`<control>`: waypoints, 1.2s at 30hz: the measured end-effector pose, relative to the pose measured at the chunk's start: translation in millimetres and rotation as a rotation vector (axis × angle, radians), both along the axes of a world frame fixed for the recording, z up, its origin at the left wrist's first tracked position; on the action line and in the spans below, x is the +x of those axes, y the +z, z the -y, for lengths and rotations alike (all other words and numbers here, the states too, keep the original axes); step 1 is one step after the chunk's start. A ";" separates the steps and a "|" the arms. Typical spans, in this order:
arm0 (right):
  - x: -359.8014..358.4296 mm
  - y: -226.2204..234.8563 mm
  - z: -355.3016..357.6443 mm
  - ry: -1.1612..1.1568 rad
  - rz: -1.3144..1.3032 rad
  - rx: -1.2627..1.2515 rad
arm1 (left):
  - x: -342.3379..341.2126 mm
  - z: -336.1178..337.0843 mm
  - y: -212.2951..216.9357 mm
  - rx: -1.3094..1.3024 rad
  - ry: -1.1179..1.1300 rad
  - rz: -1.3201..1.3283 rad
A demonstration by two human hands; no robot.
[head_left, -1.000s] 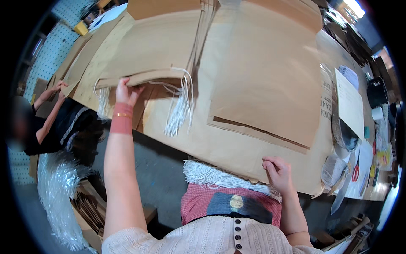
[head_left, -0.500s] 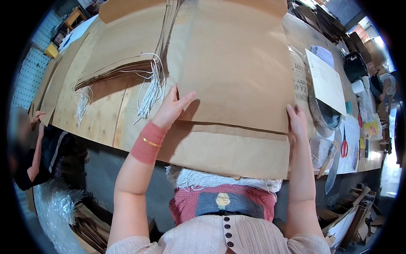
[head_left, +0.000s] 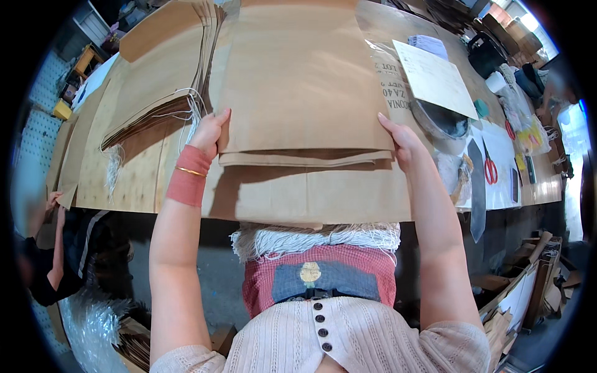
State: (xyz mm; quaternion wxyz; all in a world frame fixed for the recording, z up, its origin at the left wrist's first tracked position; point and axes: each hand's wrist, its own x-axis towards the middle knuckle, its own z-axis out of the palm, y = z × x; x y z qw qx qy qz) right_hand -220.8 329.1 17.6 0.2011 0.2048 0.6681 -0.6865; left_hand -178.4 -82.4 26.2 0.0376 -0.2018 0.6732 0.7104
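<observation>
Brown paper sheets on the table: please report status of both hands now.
Left hand and right hand grip the side edges of the brown paper sheets. Sheets lifted at near edge. White string bundle below, apart.

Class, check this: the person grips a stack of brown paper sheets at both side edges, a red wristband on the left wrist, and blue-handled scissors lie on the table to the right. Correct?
One detail is wrong. The scissors have red handles, not blue, as the head view shows. The rest stands: left hand and right hand hold the brown paper stack at its sides, with the red wristband on the left wrist.

I see paper sheet stack (head_left: pixel 298 81) on counter (head_left: pixel 124 180) between my hands; bag pile (head_left: pixel 155 105) left of left hand (head_left: pixel 208 132), scissors (head_left: pixel 490 169) right of right hand (head_left: pixel 404 142).
</observation>
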 end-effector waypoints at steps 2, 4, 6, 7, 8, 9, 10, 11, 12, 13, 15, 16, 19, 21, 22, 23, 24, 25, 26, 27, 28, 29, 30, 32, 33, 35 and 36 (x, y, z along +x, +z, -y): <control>7.6 13.5 5.2 -0.032 -0.046 0.068 | -2.3 -0.9 6.1 0.011 -0.015 -0.019; 2.0 -0.8 0.7 0.010 -0.214 0.334 | -3.7 2.6 8.4 0.028 -0.053 -0.011; 2.3 -2.5 -10.0 0.034 -0.300 0.339 | -0.8 -2.3 4.4 0.104 -0.034 -0.062; 6.1 1.1 -11.2 0.044 -0.336 0.346 | 1.3 -6.2 3.1 0.147 -0.027 -0.081; 12.6 5.3 -13.9 0.014 -0.349 0.249 | 7.0 -6.4 3.7 0.184 -0.053 -0.065; 23.7 10.9 -18.9 -0.015 -0.365 0.151 | 17.6 -4.7 5.3 0.219 -0.078 -0.051; 38.4 20.1 -19.9 -0.037 -0.374 0.051 | 32.6 -4.0 8.1 0.254 -0.096 -0.031; 55.1 30.4 -24.2 -0.037 -0.366 0.064 | 47.4 -11.2 11.3 0.247 -0.099 -0.059; 77.1 38.5 -27.6 -0.033 -0.344 0.080 | 68.2 -20.7 17.9 0.244 -0.097 -0.074; 96.1 40.2 -32.1 -0.033 -0.327 0.092 | 85.7 -30.3 24.1 0.236 -0.098 -0.092; 131.8 26.5 -38.1 -0.026 -0.267 -0.029 | 125.8 -41.3 30.6 0.271 -0.056 0.001; 142.2 19.4 -41.7 -0.026 -0.240 -0.085 | 136.2 -43.8 27.8 0.292 -0.037 0.045; 159.4 -20.8 -52.7 0.068 -0.232 0.126 | 153.2 -39.6 -8.0 0.064 -0.025 0.080; 178.6 -13.3 -56.4 0.209 -0.361 0.663 | 174.3 -37.1 -18.9 -0.612 -0.072 -0.070; 192.5 -3.2 -50.4 0.263 -0.605 0.852 | 181.4 -47.3 -10.3 -0.986 -0.112 -0.232; 200.8 1.6 -42.9 0.320 -0.856 1.031 | 188.4 -59.3 1.4 -1.359 -0.152 -0.403; 201.4 2.1 -32.6 0.462 -0.931 1.061 | 192.6 -76.8 13.8 -1.368 -0.338 -0.326; 200.1 1.8 -20.6 0.607 -1.006 1.086 | 190.3 -84.2 11.3 -1.429 -0.424 -0.368; 195.3 2.2 -14.1 0.750 -1.086 1.099 | 184.5 -88.3 10.7 -1.498 -0.506 -0.410; 183.1 2.9 -13.2 0.773 -1.092 1.086 | 176.9 -89.4 9.0 -1.563 -0.590 -0.453; 164.0 1.8 -9.8 0.794 -1.105 1.060 | 164.2 -83.7 7.4 -1.526 -0.606 -0.444; 150.4 1.4 -8.3 0.816 -1.112 1.041 | 154.7 -81.0 8.8 -1.514 -0.625 -0.440; 142.8 2.3 -8.7 0.826 -1.111 1.025 | 146.8 -78.8 13.3 -1.500 -0.646 -0.436; 132.9 6.3 -11.3 0.840 -1.112 1.000 | 134.5 -72.6 17.8 -1.492 -0.662 -0.420; 134.6 7.7 -11.2 0.820 -1.114 1.003 | 135.3 -71.1 18.2 -1.525 -0.652 -0.398; 138.7 11.7 -15.3 0.782 -1.114 1.027 | 136.2 -72.7 15.1 -1.578 -0.628 -0.366; 144.7 15.4 -22.0 0.719 -1.094 1.046 | 137.2 -72.5 6.8 -1.538 -0.637 -0.336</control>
